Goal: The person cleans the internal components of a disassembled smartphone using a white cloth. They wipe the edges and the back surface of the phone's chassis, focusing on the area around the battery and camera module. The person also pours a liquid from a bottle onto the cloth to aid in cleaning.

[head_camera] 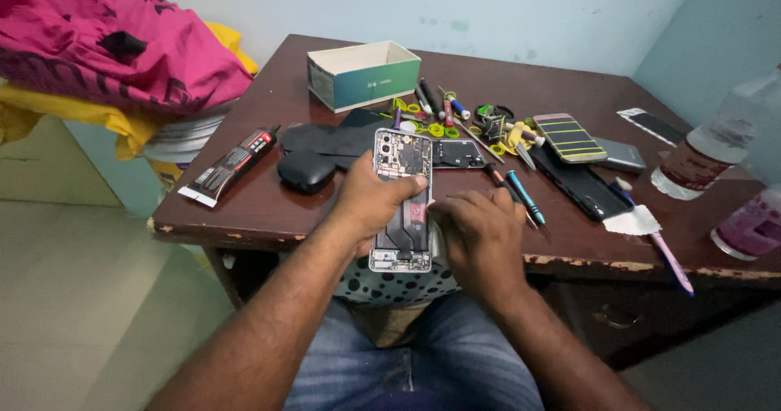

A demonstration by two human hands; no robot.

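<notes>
We held opened phone (pixel 402 204) upright in left hand (pixel 370 204); right hand (pixel 480 232) pinched at phone's right edge, long axis pointing away.

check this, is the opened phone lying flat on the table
No, the opened phone is held up at the table edge in the left hand.

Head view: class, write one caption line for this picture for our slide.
Left hand holds an opened phone upright at the table edge while the right hand touches its side, tools scattered behind.
</notes>
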